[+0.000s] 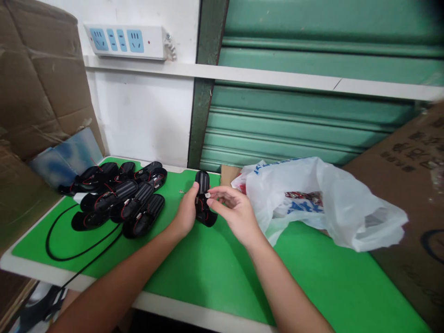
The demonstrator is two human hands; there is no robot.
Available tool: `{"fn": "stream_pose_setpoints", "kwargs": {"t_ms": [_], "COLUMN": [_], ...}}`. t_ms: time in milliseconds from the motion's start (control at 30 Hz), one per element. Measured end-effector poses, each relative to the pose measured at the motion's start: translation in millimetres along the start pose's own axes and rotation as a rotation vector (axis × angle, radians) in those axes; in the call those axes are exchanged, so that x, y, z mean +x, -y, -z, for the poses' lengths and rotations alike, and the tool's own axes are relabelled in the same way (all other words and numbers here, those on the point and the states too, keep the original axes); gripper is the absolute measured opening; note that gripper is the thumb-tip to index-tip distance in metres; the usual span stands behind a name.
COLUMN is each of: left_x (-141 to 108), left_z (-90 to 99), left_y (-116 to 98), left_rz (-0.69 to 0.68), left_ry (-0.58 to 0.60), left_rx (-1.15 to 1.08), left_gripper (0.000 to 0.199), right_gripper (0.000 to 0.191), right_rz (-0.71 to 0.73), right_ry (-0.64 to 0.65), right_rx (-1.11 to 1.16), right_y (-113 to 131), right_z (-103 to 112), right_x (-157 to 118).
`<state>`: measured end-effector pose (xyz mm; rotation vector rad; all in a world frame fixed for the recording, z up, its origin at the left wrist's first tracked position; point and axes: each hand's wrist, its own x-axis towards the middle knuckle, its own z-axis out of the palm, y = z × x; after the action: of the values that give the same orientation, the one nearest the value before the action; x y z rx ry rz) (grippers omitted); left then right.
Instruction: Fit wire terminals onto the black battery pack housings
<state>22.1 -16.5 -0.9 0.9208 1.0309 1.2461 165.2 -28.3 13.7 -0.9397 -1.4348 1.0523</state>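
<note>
In the middle of the green table mat, my left hand grips a black ribbed plastic housing along its left side, thumb on top. The housing stands lengthwise away from me, its rounded lower end open. My right hand pinches a small pale metal piece between thumb and forefinger, right over the middle of the housing. Whether the piece touches the housing, I cannot tell. Several similar black housings with thin red wires lie in a pile to the left.
An open white plastic bag with red-and-silver contents lies at right. Cardboard boxes stand at left and right. A black cable loops over the mat's left side. A power strip hangs on the wall.
</note>
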Motion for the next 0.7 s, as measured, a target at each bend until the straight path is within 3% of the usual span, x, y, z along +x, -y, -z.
{"fn": "stream_pose_setpoints", "kwargs": {"t_ms": [200, 367, 700], "left_x": [-0.9, -3.2, -4.4], "left_z": [-0.3, -3.4, -2.7], "left_y": [-2.0, -8.2, -10.6], "left_rz": [0.028, 0.022, 0.004], "left_ry": [-0.011, 0.007, 0.01], "left_rx": [-0.011, -0.054, -0.009], "left_gripper": [0.059, 0.057, 0.055], "right_gripper": [0.014, 0.014, 0.018], "right_rz": [0.129, 0.253, 0.22], "right_ry": [-0.093, -0.087, -0.055], "right_rx": [-0.198, -0.311, -0.292], "right_y": [4.0, 10.4, 12.5], "right_z": [-4.2, -8.6, -11.5], "right_x": [-4.2, -7.8, -8.1]}}
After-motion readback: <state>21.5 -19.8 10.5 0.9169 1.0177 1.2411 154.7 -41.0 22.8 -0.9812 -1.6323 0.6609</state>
